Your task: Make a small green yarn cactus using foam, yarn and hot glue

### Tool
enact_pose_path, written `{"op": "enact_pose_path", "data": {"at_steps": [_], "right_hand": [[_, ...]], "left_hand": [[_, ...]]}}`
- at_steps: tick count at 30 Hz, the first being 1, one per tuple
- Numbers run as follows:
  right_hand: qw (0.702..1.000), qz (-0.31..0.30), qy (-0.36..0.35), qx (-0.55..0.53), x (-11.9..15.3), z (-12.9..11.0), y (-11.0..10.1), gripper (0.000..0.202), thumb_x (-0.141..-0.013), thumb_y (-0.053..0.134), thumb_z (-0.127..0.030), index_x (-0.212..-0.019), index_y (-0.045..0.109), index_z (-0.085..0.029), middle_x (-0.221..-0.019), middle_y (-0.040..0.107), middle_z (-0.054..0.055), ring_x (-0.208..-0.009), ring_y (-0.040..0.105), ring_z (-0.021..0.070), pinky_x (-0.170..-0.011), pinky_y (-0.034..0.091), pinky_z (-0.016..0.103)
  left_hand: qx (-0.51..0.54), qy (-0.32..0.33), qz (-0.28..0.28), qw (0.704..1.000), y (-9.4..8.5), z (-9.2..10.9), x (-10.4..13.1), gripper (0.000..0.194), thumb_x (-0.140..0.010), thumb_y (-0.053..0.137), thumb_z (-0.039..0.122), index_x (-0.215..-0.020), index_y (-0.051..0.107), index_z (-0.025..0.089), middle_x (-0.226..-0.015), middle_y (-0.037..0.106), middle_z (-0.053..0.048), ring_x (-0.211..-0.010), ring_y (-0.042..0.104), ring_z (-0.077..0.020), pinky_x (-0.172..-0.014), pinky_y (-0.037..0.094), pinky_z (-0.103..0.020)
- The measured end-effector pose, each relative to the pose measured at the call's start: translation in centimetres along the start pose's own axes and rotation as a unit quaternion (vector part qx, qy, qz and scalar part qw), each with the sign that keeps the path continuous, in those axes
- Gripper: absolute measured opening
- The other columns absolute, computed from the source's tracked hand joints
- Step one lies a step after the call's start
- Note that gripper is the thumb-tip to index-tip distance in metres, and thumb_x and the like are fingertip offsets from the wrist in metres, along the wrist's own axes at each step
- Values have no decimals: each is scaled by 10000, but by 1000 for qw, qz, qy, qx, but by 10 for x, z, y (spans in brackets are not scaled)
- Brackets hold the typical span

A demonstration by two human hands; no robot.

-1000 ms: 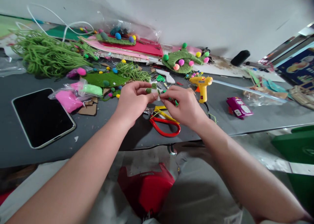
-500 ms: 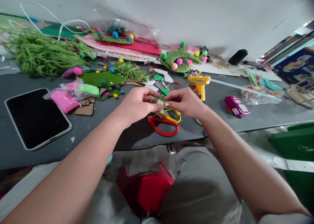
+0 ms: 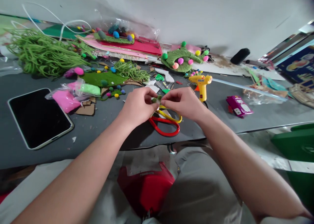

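Observation:
Between the fingertips of both hands is a small piece wrapped in green yarn [image 3: 156, 100], with a little white showing; the fingers cover much of it. My left hand [image 3: 138, 106] pinches it from the left. From the right, my right hand [image 3: 185, 102] closes thumb and forefinger at its edge. Scissors with one red and one yellow handle [image 3: 165, 132] lie on the table just below the hands, their blades hidden. A yellow glue gun [image 3: 201, 84] rests beyond my right hand.
Green yarn [image 3: 44, 53] is heaped at the back left. A tablet [image 3: 39, 117] and bagged pink clay [image 3: 65, 101] lie on the left. Green yarn-wrapped shapes with coloured balls [image 3: 181, 57] stand at the back. A purple packet [image 3: 239, 106] sits on the right. The table's front edge is near.
The small green piece has turned between the fingers, and less of its white part shows. My hands have drawn slightly closer together. The scissors and glue gun lie as before.

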State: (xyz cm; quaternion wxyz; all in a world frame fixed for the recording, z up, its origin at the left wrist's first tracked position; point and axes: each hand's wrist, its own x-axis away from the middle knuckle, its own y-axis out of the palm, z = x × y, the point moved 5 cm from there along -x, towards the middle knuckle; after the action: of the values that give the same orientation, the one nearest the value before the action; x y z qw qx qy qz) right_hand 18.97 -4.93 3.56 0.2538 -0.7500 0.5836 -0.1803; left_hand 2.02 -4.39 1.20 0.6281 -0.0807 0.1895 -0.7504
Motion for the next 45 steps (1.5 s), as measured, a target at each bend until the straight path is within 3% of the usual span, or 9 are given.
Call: {"op": "enact_pose_path", "data": {"at_steps": [6,13,28,33,37,45], "right_hand": [[997,19,-70,20,8,-15,2,186,-878,661,-245,-902,795,-119,-679,650,-9,-565,444,70,-534,340,230],[995,43,-81,31,12,-18,2,184,-904,651,-256,-902,789,-134,-672,633,-8,-573,435,83,-553,333,253],[996,66,-58,-4,10,-11,-4,187,-860,711,-303,-802,786,-142,-665,666,13,-589,481,106,-537,350,261],[985,85,-133,71,13,-20,-4,167,-889,666,-206,-932,816,-148,-792,707,29,-633,518,110,-608,391,269],[969,96,-180,142,17,-30,-2,222,-915,597,-140,-940,815,-173,-762,632,20,-670,533,124,-653,400,270],[967,104,-189,134,19,-32,-2,231,-939,583,-148,-886,806,-175,-768,610,24,-684,530,127,-671,407,273]], "left_hand": [[120,-30,78,989,-9,0,-3,258,-688,868,264,-877,707,190,-816,743,-49,-769,698,-213,-678,528,-308],[295,-71,81,949,-7,-1,-4,296,-643,890,172,-893,732,170,-772,729,-15,-738,721,-185,-768,599,-334],[310,-70,103,943,-9,-1,-5,322,-645,884,136,-907,700,168,-744,690,20,-695,691,-137,-763,593,-308],[337,-74,103,933,-8,-1,-4,366,-629,908,154,-918,684,165,-754,722,12,-720,722,-157,-786,610,-329],[366,-95,98,921,-5,-1,-5,400,-607,932,165,-904,664,152,-743,727,0,-734,733,-173,-848,614,-378],[434,-134,62,889,0,-2,-4,361,-612,911,108,-889,681,139,-812,768,-31,-750,737,-151,-828,613,-328]]}}
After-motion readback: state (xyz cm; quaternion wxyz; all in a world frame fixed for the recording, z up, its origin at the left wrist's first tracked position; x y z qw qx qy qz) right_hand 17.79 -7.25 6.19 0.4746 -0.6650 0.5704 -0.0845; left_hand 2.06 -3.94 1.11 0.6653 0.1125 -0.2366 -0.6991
